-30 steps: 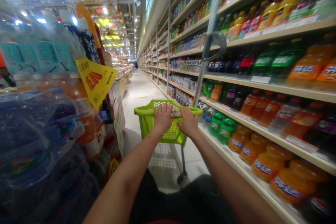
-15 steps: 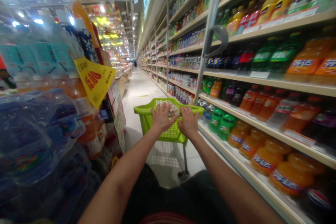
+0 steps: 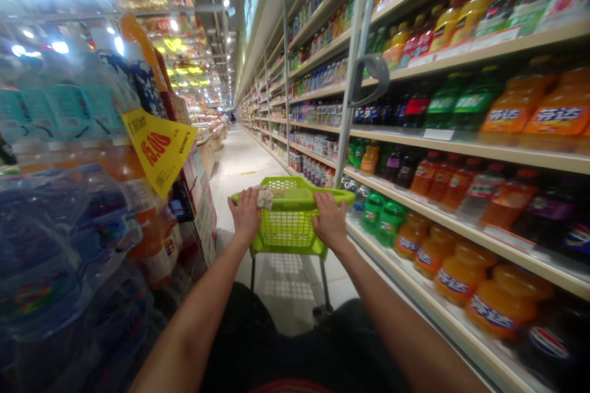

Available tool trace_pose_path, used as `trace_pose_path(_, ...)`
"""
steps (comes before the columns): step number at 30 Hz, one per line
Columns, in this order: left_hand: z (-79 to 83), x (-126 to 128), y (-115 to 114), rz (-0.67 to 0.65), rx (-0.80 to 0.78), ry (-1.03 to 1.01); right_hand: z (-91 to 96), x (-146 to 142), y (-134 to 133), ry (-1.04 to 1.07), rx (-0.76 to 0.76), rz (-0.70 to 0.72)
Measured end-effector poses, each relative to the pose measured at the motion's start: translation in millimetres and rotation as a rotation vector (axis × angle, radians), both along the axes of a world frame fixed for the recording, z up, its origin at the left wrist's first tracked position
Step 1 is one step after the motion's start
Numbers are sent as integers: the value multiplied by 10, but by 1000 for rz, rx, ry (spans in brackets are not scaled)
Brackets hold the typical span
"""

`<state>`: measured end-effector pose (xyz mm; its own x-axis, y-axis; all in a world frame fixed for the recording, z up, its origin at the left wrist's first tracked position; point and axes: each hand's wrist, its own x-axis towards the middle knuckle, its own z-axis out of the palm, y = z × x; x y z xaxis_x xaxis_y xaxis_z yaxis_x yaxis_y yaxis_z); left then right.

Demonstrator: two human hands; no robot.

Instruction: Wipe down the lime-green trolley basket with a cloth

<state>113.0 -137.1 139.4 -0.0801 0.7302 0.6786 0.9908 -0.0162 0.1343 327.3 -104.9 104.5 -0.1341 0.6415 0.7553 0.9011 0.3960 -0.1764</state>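
**Holding a Cloth to the Cart Rim**

Head view. The left hand (image 3: 246, 214) is curled shut over the near rim of the green basket cart (image 3: 288, 230) at its left corner. It presses a crumpled cloth (image 3: 264, 196) onto the rim just beside the fingers. The right hand (image 3: 329, 220) is wrapped shut round the same rim toward the right corner, well apart from the left.

Judged from this grip, the work goes best if you:
- brace the cart with the right hand;
- spread the cloth flat rather than bunched;
- draw it along the rim in one direction.

Obstructions:
- Wrapped bottle packs (image 3: 69, 227) bearing a yellow price sign (image 3: 159, 148) crowd the left side.
- Drink shelves (image 3: 461, 153) run close on the right.
- The cart's grey handle (image 3: 371, 77) rises against the shelves.
- The aisle floor (image 3: 244, 163) runs ahead between the packs and the shelves.
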Motion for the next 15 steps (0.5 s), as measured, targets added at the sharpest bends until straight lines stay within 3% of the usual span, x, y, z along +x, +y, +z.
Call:
trace_pose_path(3, -32, -105, 5, 35, 6, 20, -7, -31, 4, 28, 5, -13)
trace_pose_path(8, -26, 112, -1, -108, -30, 68, -8, -21, -10, 49, -9, -13)
trace_pose_path(15, 132, 179, -14, -77, -31, -159, -16, 27, -34, 60, 15, -39)
